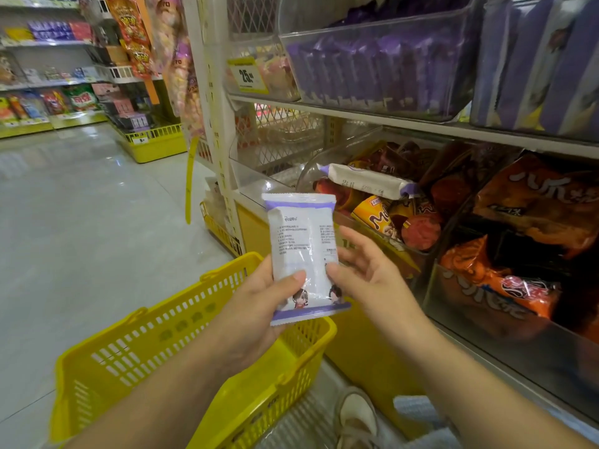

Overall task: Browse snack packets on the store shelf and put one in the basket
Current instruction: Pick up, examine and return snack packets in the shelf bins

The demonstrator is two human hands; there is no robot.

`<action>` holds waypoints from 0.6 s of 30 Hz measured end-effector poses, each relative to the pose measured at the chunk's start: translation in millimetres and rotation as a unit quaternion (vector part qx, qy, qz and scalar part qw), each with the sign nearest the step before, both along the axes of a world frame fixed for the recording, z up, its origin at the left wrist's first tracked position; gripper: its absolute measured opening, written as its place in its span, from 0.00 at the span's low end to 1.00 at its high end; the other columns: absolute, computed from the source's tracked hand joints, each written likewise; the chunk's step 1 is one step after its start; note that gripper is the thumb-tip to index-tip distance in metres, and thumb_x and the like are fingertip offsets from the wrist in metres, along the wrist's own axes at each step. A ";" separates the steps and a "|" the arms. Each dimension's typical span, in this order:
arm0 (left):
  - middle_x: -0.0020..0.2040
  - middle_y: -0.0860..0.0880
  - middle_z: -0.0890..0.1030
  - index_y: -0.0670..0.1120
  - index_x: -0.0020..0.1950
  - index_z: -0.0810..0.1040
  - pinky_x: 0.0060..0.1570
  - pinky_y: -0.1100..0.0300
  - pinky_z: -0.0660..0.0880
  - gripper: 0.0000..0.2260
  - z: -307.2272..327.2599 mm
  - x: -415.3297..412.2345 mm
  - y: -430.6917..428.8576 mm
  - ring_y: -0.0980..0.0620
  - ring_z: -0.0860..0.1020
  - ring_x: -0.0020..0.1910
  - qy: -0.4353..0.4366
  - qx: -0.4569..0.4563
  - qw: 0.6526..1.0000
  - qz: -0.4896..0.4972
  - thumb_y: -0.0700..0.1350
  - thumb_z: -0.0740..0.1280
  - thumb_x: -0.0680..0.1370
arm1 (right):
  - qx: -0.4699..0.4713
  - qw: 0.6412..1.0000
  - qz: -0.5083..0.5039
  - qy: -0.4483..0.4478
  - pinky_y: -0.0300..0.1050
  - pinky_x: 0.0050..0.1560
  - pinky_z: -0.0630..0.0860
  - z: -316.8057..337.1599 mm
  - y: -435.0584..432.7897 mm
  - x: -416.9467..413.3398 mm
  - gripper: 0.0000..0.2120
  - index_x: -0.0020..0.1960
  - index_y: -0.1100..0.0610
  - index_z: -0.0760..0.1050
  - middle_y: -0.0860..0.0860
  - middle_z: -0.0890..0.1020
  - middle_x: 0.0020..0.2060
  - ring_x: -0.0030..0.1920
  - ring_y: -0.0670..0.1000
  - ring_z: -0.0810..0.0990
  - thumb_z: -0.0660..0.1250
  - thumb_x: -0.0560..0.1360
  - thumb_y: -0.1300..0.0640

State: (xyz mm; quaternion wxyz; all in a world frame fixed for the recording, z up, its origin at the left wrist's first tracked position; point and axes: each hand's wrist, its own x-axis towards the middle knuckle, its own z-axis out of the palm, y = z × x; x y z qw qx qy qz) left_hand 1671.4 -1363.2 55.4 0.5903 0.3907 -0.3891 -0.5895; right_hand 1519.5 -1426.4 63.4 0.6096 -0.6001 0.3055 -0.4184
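While our left hand (259, 306) is gripping the white-and-purple plastic snack packet (301, 241) upright over the yellow slotted plastic basket (162, 315), our right hand (366, 273), fingers loose, is merely touching its edge. We are seemingly inspecting it; lowering it in comes next.

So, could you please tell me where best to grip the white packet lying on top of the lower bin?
Pinch the white packet across its narrow middle, coming from above and the open front: it lies crosswise on the other snacks with its top uncovered.
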 end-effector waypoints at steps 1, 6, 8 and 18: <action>0.62 0.43 0.80 0.47 0.69 0.71 0.56 0.50 0.79 0.21 0.4 0.6 -0.6 0.42 0.79 0.60 0.002 0.000 1.000 -0.005 0.41 0.64 0.75 | 0.031 0.999 0.010 -0.020 0.52 0.54 0.79 2.8 -3.1 -2.5 0.26 0.69 0.52 0.66 0.55 0.81 0.57 0.55 0.56 0.82 0.68 0.73 0.64; 0.60 0.44 0.82 0.51 0.69 0.71 0.52 0.51 0.81 0.22 -3.0 2.4 -2.2 0.44 0.81 0.58 -0.038 0.022 0.999 -0.011 0.45 0.65 0.74 | 0.086 0.990 0.096 -0.061 0.49 0.46 0.83 8.7 -9.5 -10.2 0.22 0.61 0.57 0.73 0.53 0.85 0.53 0.51 0.53 0.84 0.68 0.67 0.58; 0.59 0.46 0.82 0.53 0.69 0.71 0.49 0.53 0.81 0.22 -5.5 4.7 -3.3 0.45 0.81 0.57 -0.078 0.034 0.996 -0.006 0.47 0.65 0.74 | 0.096 0.988 0.107 -0.054 0.49 0.42 0.83 8.3 -11.6 -12.6 0.23 0.62 0.56 0.71 0.53 0.85 0.52 0.50 0.52 0.84 0.69 0.67 0.58; 0.60 0.56 0.77 0.60 0.67 0.73 0.46 0.62 0.80 0.20 -12.2 0.7 -4.1 0.59 0.80 0.54 -0.379 -0.018 0.914 0.146 0.49 0.69 0.76 | -0.052 0.992 0.064 0.100 0.37 0.38 0.79 -0.5 -1.4 -10.7 0.27 0.64 0.44 0.66 0.45 0.84 0.52 0.49 0.44 0.84 0.73 0.72 0.61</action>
